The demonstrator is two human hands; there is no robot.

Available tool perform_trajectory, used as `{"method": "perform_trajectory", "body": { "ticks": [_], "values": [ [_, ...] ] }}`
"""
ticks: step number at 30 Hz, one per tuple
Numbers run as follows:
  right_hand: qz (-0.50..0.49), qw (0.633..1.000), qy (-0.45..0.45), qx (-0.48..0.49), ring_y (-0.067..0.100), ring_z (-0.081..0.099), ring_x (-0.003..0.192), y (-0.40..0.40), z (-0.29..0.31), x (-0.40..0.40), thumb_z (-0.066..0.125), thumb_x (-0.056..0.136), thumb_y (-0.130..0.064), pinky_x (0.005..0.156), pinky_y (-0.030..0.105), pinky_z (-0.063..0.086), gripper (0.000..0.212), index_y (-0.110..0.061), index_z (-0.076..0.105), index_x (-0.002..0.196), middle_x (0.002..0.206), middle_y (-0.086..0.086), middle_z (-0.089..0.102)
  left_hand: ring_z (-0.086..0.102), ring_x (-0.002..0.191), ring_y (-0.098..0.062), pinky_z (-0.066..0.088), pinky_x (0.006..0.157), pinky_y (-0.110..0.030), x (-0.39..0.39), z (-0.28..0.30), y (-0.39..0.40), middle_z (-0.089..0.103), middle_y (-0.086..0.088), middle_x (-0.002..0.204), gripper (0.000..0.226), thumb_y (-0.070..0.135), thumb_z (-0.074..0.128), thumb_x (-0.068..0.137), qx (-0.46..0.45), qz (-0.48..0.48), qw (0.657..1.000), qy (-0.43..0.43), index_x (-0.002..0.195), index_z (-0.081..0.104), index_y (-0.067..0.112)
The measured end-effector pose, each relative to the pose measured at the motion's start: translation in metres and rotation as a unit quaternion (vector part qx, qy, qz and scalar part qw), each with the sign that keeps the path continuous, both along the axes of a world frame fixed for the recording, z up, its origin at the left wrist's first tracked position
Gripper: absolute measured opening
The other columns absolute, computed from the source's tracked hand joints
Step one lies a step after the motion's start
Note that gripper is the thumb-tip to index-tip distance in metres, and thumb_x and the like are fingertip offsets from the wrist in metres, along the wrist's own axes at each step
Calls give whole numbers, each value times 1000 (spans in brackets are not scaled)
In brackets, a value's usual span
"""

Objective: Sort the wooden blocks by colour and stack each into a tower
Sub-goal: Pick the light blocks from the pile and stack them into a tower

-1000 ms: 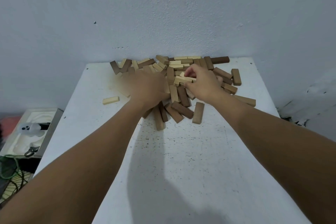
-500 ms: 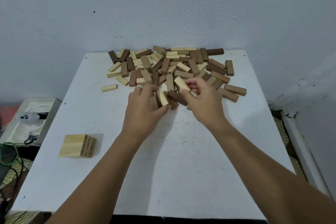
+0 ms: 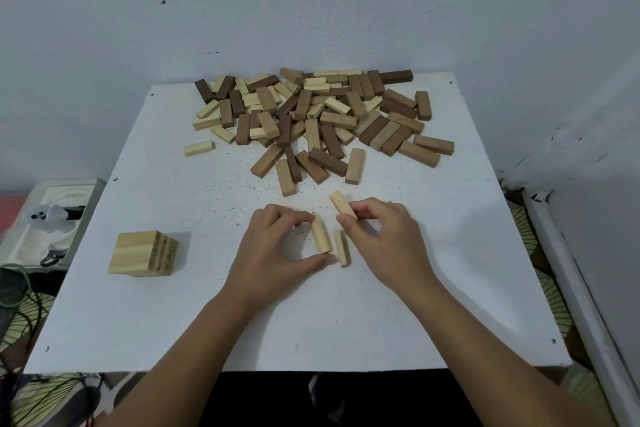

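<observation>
A heap of light, mid-brown and dark wooden blocks [image 3: 311, 118] lies at the far side of the white table [image 3: 173, 322]. My left hand [image 3: 277, 246] pinches a light block [image 3: 320, 236] end to end between forefinger and thumb, low over the table's middle. My right hand [image 3: 384, 236] pinches another light block [image 3: 342, 204] at its near end, tilted up. A third light block [image 3: 341, 247] lies on the table between the hands, beside the right hand's fingers. A short tower of light blocks [image 3: 143, 253] stands at the near left.
One light block [image 3: 198, 148] lies alone left of the heap. The wall stands right behind the heap. A white tray with small items [image 3: 48, 218] sits on the floor to the left, beside green cables. The table's front edge is near my arms.
Both hands have drawn back from the heap to the middle of the table, each bringing a light block. A third light block now lies between them. The view has tipped down.
</observation>
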State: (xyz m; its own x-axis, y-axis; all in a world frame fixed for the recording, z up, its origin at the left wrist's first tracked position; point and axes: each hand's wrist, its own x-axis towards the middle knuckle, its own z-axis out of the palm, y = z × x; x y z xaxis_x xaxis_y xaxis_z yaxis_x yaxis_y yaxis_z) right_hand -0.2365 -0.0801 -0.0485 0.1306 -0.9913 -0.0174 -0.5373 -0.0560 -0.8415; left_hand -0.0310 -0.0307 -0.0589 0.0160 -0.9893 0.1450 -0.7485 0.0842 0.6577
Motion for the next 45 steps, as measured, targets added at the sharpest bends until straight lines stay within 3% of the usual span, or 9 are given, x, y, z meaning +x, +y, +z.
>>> {"method": "perform_trajectory", "body": {
  "ticks": [5,9,12,17,25,32,40,45],
  "values": [
    [5,992,119,-45,10,44,108,-9,-4,-11,64,90,-61,100,38,41,31,-39,75,109,103,-14,54,44,115,1,33,93,-10,-1,0,0,49,24,111,68,65,86,68,1,-13,1000,-20,128,66,43],
    [13,982,130,-135,14,46,101,4,-20,-15,58,88,-62,93,39,46,37,-34,75,105,100,-14,50,47,108,-11,42,93,-26,-2,0,3,50,15,109,76,78,77,67,-18,-31,998,-51,131,67,37],
    [6,979,138,-151,13,45,102,9,-24,-12,54,89,-64,90,37,46,40,-31,74,100,100,-13,51,49,104,-13,46,91,-35,-4,-1,5,51,12,106,70,77,79,69,-33,-36,997,-54,126,70,37],
    [21,981,125,-149,11,43,100,14,-22,-12,55,88,-64,88,35,45,35,-31,66,85,96,-15,49,48,96,-11,42,87,-36,-4,-4,7,49,15,103,59,72,79,74,-58,-49,994,-81,122,71,39],
    [81,972,161,-148,8,42,104,16,-19,-15,54,89,-67,93,34,43,48,-40,63,128,102,-19,53,47,97,-14,43,88,-34,-4,-6,11,46,14,104,66,75,77,75,-69,-60,991,-99,131,67,42],
    [92,975,156,-129,5,39,107,15,-19,-17,58,98,-52,98,33,42,35,-43,64,132,105,-21,52,45,94,-14,45,86,-38,-3,-8,10,44,12,103,59,74,70,83,-88,-65,986,-128,131,68,38],
    [89,974,153,-139,7,42,103,14,-17,-15,66,92,-57,97,32,40,34,-43,67,122,97,-26,52,46,98,-15,44,90,-38,-4,-9,10,45,12,105,59,75,68,83,-76,-67,987,-126,129,69,38],
    [89,978,143,-124,6,44,104,14,-14,-16,53,91,-56,100,33,41,44,-43,61,133,99,-26,56,45,100,-12,46,91,-40,-6,-11,9,45,13,105,57,61,70,87,-78,-57,989,-113,137,65,34]
  ]
}}
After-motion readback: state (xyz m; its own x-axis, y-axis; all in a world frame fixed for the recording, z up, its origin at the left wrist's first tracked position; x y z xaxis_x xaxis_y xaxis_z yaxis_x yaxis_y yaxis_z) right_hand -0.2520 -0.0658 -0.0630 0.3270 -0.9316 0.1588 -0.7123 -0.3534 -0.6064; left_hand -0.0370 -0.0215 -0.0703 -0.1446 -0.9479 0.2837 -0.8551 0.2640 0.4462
